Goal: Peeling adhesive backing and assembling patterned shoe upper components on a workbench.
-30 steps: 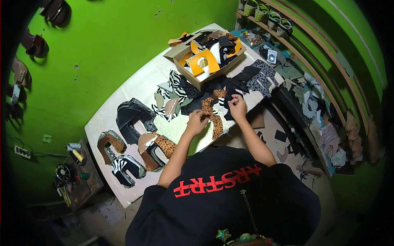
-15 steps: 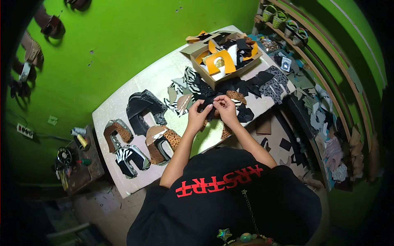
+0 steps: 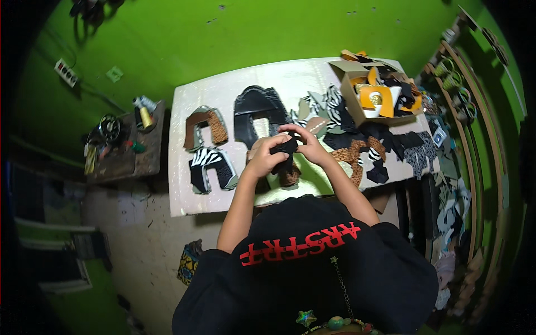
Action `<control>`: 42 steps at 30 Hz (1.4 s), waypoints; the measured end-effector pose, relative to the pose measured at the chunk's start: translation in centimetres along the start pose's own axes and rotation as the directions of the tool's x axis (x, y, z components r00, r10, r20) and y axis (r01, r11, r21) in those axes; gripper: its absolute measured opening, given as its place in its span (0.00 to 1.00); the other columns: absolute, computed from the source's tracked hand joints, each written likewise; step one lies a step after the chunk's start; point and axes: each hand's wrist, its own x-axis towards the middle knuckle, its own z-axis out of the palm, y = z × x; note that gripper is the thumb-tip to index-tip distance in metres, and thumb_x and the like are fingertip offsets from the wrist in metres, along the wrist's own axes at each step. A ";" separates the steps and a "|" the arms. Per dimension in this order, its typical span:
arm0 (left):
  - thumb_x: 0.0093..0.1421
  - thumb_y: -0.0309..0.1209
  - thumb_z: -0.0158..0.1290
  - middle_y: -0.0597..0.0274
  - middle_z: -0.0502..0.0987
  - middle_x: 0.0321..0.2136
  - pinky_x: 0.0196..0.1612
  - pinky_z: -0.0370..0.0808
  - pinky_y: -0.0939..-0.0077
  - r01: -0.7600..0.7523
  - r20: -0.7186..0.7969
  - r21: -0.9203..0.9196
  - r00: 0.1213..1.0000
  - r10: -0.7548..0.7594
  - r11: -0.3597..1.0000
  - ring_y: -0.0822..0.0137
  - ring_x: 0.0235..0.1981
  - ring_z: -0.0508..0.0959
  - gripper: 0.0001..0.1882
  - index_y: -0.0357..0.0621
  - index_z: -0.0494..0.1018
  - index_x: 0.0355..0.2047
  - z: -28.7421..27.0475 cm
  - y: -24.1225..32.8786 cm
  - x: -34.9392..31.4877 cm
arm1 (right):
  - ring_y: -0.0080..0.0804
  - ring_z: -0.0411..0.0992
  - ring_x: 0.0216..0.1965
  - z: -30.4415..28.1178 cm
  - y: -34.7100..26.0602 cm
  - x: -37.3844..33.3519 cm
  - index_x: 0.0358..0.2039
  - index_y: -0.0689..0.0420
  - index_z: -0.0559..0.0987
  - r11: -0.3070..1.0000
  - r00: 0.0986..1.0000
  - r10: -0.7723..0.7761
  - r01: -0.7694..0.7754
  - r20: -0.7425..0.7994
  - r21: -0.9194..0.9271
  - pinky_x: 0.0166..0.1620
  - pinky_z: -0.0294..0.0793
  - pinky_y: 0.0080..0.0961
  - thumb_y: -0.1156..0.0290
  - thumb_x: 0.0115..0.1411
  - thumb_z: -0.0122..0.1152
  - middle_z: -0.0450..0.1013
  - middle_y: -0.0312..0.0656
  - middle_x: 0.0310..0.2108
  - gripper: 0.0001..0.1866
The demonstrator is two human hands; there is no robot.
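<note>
My left hand [image 3: 267, 158] and my right hand [image 3: 311, 148] are close together over the middle of the white table. Between them, both sets of fingers grip a limp black cut piece [image 3: 286, 149], partly hidden by the hands. Just beyond the left hand lies a stack of black U-shaped pieces [image 3: 258, 103]. A leopard-print piece [image 3: 289, 177] shows beneath the hands, mostly covered. Further left lie a brown and leopard-print stack [image 3: 215, 127] and a zebra-print and black stack [image 3: 198, 160]. Loose zebra, black and leopard-print scraps [image 3: 353, 153] spread to the right of my right hand.
A cardboard box [image 3: 355, 109] full of orange, black and white offcuts stands at the table's far right. A small wooden table [image 3: 120, 159] with thread spools [image 3: 146, 117] is at the left. Wooden racks [image 3: 474, 184] and heaped scraps line the right side.
The view has turned left. My hands, holding the black piece, have moved from over the scrap pile to beside the stacks of U-shaped pieces.
</note>
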 end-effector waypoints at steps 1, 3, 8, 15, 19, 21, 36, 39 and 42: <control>0.41 0.27 0.49 0.63 0.69 0.32 0.41 0.63 0.80 -0.010 -0.065 -0.065 0.998 0.006 0.998 0.72 0.35 0.68 0.12 0.34 0.67 0.28 -1.2 -0.5 -1.2 | 0.27 0.62 0.51 1.0 -0.2 0.7 0.48 0.58 0.68 1.000 0.997 -0.003 0.000 0.075 0.030 0.53 0.60 0.24 0.84 0.42 0.51 0.65 0.39 0.48 0.28; 0.43 0.26 0.49 0.63 0.71 0.32 0.41 0.65 0.81 -0.005 -0.259 -0.203 0.965 -0.049 0.979 0.73 0.35 0.69 0.16 0.33 0.69 0.34 -3.0 -0.7 -3.8 | 0.25 0.64 0.49 3.2 -0.3 1.7 0.48 0.60 0.68 0.998 0.990 0.050 -0.054 0.131 0.028 0.51 0.63 0.21 0.85 0.42 0.50 0.67 0.39 0.45 0.27; 0.55 0.22 0.47 0.59 0.74 0.28 0.31 0.75 0.79 0.002 -0.482 -0.323 0.860 -0.166 0.946 0.73 0.25 0.75 0.07 0.36 0.65 0.35 -7.2 0.8 -8.9 | 0.17 0.69 0.31 8.0 1.8 4.7 0.40 0.64 0.72 0.960 0.933 0.279 -0.273 0.229 -0.061 0.37 0.69 0.15 0.78 0.50 0.58 0.72 0.33 0.29 0.15; 0.55 0.24 0.51 0.59 0.75 0.25 0.23 0.75 0.80 0.269 -0.617 -0.282 0.684 -0.389 0.921 0.73 0.22 0.75 0.12 0.31 0.66 0.39 -13.0 -2.5 -16.1 | 0.17 0.65 0.26 13.9 6.7 7.4 0.35 0.64 0.73 0.967 0.970 0.241 -0.237 0.038 -0.090 0.30 0.66 0.16 0.71 0.50 0.61 0.69 0.31 0.25 0.13; 0.55 0.25 0.51 0.57 0.75 0.23 0.22 0.76 0.76 0.389 -0.604 -0.261 0.649 -0.464 0.884 0.69 0.20 0.77 0.12 0.32 0.65 0.38 -15.3 -4.8 -18.0 | 0.21 0.65 0.24 15.7 9.0 8.1 0.32 0.62 0.74 0.935 0.979 0.182 -0.201 -0.091 -0.291 0.30 0.66 0.19 0.69 0.46 0.64 0.67 0.34 0.21 0.14; 0.55 0.25 0.52 0.55 0.75 0.22 0.22 0.76 0.75 0.442 -0.602 -0.309 0.594 -0.533 0.842 0.66 0.19 0.77 0.12 0.33 0.64 0.38 -15.9 -5.3 -18.4 | 0.22 0.65 0.23 16.6 9.4 8.2 0.32 0.61 0.73 0.920 0.979 0.159 -0.195 -0.130 -0.339 0.30 0.66 0.20 0.70 0.45 0.64 0.66 0.35 0.21 0.14; 0.44 0.20 0.58 0.51 0.74 0.30 0.29 0.74 0.73 0.514 -0.805 0.098 0.545 -0.236 0.852 0.64 0.27 0.77 0.25 0.41 0.62 0.43 -19.3 -9.3 -19.3 | 0.47 0.65 0.23 21.1 10.5 7.9 0.18 0.61 0.64 0.816 0.926 -0.064 -0.166 -0.372 -0.554 0.28 0.64 0.33 0.74 0.43 0.63 0.66 0.48 0.20 0.15; 0.44 0.23 0.58 0.53 0.75 0.27 0.30 0.72 0.72 0.608 -0.832 0.198 0.519 -0.196 0.769 0.63 0.26 0.76 0.22 0.40 0.65 0.40 -18.7 -8.8 -18.9 | 0.46 0.64 0.22 21.4 10.3 8.0 0.19 0.62 0.64 0.795 0.914 -0.175 -0.088 -0.366 -0.600 0.28 0.64 0.33 0.74 0.45 0.62 0.65 0.48 0.20 0.14; 0.45 0.25 0.58 0.54 0.75 0.24 0.29 0.72 0.72 0.593 -0.821 0.196 0.535 -0.199 0.781 0.63 0.25 0.76 0.18 0.39 0.66 0.37 -18.6 -9.7 -19.1 | 0.43 0.64 0.23 21.7 9.2 7.9 0.19 0.63 0.65 0.811 0.915 -0.166 -0.085 -0.367 -0.579 0.28 0.64 0.32 0.75 0.46 0.60 0.64 0.48 0.20 0.12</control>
